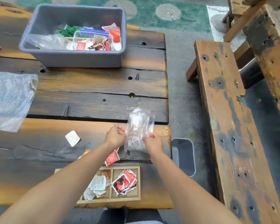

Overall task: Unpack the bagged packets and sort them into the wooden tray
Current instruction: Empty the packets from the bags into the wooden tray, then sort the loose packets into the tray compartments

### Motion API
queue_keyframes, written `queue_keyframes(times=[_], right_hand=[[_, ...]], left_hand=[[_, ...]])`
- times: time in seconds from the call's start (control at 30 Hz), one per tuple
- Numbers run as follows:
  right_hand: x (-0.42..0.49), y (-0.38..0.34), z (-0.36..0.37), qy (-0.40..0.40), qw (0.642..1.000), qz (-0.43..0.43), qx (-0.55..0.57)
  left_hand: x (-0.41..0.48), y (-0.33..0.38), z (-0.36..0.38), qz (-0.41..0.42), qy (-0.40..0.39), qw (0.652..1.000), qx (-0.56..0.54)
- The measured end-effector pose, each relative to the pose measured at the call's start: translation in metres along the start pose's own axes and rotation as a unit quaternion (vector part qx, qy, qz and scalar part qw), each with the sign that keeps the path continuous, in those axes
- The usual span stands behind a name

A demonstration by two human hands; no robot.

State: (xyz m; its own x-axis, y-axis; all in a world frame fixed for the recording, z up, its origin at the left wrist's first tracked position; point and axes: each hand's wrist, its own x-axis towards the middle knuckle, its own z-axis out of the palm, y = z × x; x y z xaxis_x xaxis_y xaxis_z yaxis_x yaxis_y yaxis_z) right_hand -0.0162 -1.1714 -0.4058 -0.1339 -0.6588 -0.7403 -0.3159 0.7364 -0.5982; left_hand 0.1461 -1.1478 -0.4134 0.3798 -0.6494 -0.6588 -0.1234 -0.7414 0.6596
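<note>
Wooden tray (pixel 139 183) nearest; beyond it, left hand (pixel 115 136) and right hand (pixel 153 142) each pinch clear bag (pixel 138 125) between them.

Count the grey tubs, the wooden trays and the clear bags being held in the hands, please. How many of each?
Grey tubs: 2
Wooden trays: 1
Clear bags held: 1, pinched by the left hand and the right hand
Total: 4
</note>
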Motion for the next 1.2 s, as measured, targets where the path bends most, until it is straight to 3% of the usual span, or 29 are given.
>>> queue_keyframes(times=[0.23,0.33,0.5,0.63,0.73,0.83,0.9,1.03,1.2], right_hand=[[0.023,0.009,0.015,0.001,0.990,-0.039,-0.133],[0.025,0.011,0.023,0.017,0.989,-0.048,-0.141],[0.010,0.007,0.038,0.089,0.988,-0.075,-0.098],[-0.027,0.004,0.062,0.172,0.966,-0.174,-0.089],[-0.056,0.010,0.098,0.097,0.946,-0.261,-0.169],[-0.078,0.018,0.143,-0.058,0.918,-0.274,-0.282],[-0.085,0.025,0.170,-0.110,0.888,-0.291,-0.340],[-0.075,0.041,0.206,-0.125,0.855,-0.295,-0.407],[-0.052,0.043,0.228,-0.112,0.828,-0.268,-0.480]], left_hand=[[0.030,-0.026,0.016,-0.002,-0.025,0.999,0.029],[0.035,-0.033,0.010,-0.001,-0.023,0.999,0.030],[0.033,-0.041,-0.022,0.006,-0.023,1.000,0.002],[0.023,-0.057,-0.073,0.063,0.041,0.997,0.034],[0.012,-0.077,-0.123,0.113,0.115,0.982,0.100],[0.005,-0.109,-0.174,0.116,0.180,0.962,0.169],[0.005,-0.138,-0.202,0.099,0.203,0.944,0.239],[0.013,-0.195,-0.230,0.048,0.189,0.920,0.339],[0.027,-0.233,-0.213,0.058,0.187,0.885,0.423]])
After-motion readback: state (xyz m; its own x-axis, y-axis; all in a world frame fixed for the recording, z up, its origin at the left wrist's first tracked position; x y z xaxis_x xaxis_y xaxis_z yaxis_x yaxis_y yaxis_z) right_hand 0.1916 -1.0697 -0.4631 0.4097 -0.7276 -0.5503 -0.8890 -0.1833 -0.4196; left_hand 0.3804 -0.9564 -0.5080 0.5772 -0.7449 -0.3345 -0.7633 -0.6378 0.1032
